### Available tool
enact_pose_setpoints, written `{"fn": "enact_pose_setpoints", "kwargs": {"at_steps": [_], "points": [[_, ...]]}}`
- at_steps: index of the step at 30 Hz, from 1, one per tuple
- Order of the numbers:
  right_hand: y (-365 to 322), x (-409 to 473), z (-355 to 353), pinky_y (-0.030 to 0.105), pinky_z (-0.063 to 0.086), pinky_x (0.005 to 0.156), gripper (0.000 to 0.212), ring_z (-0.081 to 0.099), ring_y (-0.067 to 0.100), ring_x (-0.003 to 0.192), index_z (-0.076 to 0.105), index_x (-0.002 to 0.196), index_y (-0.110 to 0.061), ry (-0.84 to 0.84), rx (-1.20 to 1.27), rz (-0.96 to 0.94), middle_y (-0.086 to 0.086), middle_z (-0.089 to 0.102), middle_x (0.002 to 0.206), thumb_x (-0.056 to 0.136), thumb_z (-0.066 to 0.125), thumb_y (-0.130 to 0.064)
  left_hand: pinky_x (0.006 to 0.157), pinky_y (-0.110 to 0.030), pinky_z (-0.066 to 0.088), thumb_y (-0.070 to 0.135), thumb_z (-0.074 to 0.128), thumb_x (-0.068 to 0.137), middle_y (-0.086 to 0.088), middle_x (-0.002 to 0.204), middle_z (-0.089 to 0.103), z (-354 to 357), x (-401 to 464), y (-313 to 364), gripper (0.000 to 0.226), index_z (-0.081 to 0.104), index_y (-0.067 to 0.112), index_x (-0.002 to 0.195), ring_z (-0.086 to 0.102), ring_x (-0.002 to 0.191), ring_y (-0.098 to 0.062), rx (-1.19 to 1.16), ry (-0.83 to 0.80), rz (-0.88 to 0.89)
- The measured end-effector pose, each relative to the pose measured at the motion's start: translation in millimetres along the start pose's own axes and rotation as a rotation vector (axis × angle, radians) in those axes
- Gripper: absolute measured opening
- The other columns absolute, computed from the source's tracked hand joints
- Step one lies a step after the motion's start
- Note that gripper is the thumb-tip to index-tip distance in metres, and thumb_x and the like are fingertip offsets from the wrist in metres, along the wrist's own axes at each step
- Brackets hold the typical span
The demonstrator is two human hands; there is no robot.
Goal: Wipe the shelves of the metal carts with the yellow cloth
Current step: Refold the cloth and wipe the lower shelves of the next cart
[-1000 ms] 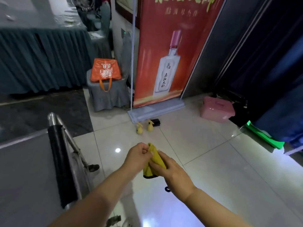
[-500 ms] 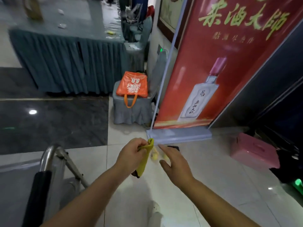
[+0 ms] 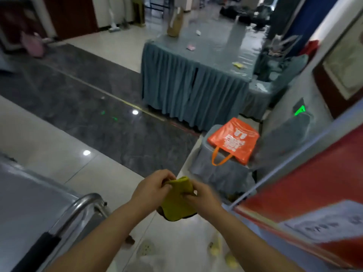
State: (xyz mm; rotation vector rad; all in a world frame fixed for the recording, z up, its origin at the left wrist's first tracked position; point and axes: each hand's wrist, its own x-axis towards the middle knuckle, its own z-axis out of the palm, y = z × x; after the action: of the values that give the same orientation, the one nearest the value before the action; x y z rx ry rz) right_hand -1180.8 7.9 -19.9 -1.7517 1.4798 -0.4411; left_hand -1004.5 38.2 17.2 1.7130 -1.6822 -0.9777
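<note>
- Cart [image 3: 29,203]: only its flat steel top and chrome handle are seen at lower left, just beside the left forearm. No shelf is being touched; wiping is judged not yet begun.
- Floor [image 3: 110,179]: glossy tile with light glare. A slip is judged possible if the turn toward the cart is hurried. Open room lies ahead and to the left over the dark strip.
- Banner [image 3: 306,183]: it stands close on the right; its pole and base could be caught by the right elbow.
- Chair [image 3: 222,173] with orange bag [image 3: 233,141]: placed just ahead, room there is narrowed.
- Cloth [image 3: 176,199]: held in mid-air between both hands, clear of the cart. A drop is judged possible while it is being refolded.
- Left hand [image 3: 153,188]: the cloth's upper edge is pinched.
- Right hand [image 3: 204,197]: the cloth's right side is pinched; blur hides the fingertips.
</note>
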Motion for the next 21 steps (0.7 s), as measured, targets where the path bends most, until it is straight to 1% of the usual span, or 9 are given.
{"fn": "enact_pose_setpoints", "kwargs": {"at_steps": [2,5,9,11,13,15,17,20,21], "points": [[-16,44,1,0.044,0.053,0.079,0.039,0.063,0.026,0.090,0.068,0.099,-0.013,-0.018,-0.016,-0.034,0.008,0.069,0.092,0.067,0.054,-0.031,0.074,-0.023,0.049,0.024,0.054,0.092,0.019,0.096,0.054,-18,33,-12,0.015,0.052,0.037,0.100,0.053,0.087,-0.003,0.013,0.047,-0.049],[-40,112,5,0.043,0.049,0.075,0.026,0.059,0.026,0.081,0.064,0.092,-0.006,-0.057,-0.100,-0.091,0.013,0.065,0.085,0.075,0.059,-0.026,0.074,-0.020,0.043,0.030,0.061,0.089,0.019,0.102,0.050,-47,86,-29,0.027,0.051,0.036,0.113,0.052,0.093,-0.004,-0.016,0.040,-0.095],[-83,192,5,0.037,0.044,0.066,0.027,0.050,0.019,0.070,0.055,0.074,-0.008,-0.094,-0.178,-0.135,0.009,0.054,0.070,0.072,0.054,-0.035,0.073,-0.023,0.049,0.028,0.063,0.087,0.012,0.093,0.059,-92,147,-46,0.006,0.060,0.031,0.092,0.057,0.087,-0.009,-0.067,0.093,-0.115],[-101,226,5,0.036,0.044,0.065,0.021,0.053,0.021,0.072,0.055,0.074,-0.012,-0.106,-0.194,-0.157,0.004,0.053,0.071,0.074,0.060,-0.033,0.068,-0.019,0.045,0.024,0.063,0.087,0.011,0.090,0.059,-115,169,-53,0.006,0.060,0.029,0.088,0.056,0.084,-0.008,-0.095,0.158,-0.114],[-116,258,8,0.034,0.046,0.065,0.014,0.054,0.018,0.073,0.055,0.073,-0.022,-0.135,-0.195,-0.150,-0.002,0.055,0.072,0.079,0.067,-0.023,0.071,-0.021,0.046,0.020,0.065,0.086,0.010,0.091,0.059,-141,186,-60,0.008,0.061,0.027,0.089,0.056,0.086,-0.009,-0.135,0.237,-0.105],[-130,288,15,0.027,0.043,0.059,0.026,0.051,0.011,0.067,0.047,0.069,-0.029,-0.185,-0.226,-0.146,-0.009,0.051,0.069,0.080,0.069,-0.020,0.074,-0.024,0.046,0.018,0.066,0.086,0.010,0.091,0.059,-170,200,-70,0.010,0.062,0.026,0.090,0.055,0.087,-0.007,-0.175,0.335,-0.111],[-145,318,29,0.024,0.039,0.055,0.029,0.049,0.010,0.063,0.045,0.068,-0.028,-0.229,-0.243,-0.144,-0.008,0.049,0.066,0.081,0.070,-0.020,0.072,-0.022,0.045,0.017,0.066,0.086,0.012,0.090,0.059,-199,211,-84,0.010,0.063,0.026,0.089,0.055,0.086,-0.005,-0.189,0.434,-0.140],[-170,366,58,0.035,0.045,0.058,0.031,0.049,0.014,0.062,0.044,0.064,-0.020,-0.291,-0.151,-0.140,-0.001,0.048,0.063,0.078,0.072,-0.015,0.070,-0.022,0.044,0.017,0.065,0.086,0.012,0.088,0.059,-233,224,-115,0.011,0.061,0.027,0.090,0.054,0.083,-0.004,-0.198,0.599,-0.243],[-179,381,70,0.033,0.045,0.057,0.031,0.050,0.015,0.061,0.045,0.064,-0.018,-0.320,-0.121,-0.142,0.000,0.048,0.062,0.078,0.072,-0.014,0.069,-0.023,0.044,0.018,0.065,0.086,0.010,0.088,0.060,-241,227,-127,0.011,0.061,0.027,0.090,0.054,0.083,-0.005,-0.209,0.658,-0.293]]}}
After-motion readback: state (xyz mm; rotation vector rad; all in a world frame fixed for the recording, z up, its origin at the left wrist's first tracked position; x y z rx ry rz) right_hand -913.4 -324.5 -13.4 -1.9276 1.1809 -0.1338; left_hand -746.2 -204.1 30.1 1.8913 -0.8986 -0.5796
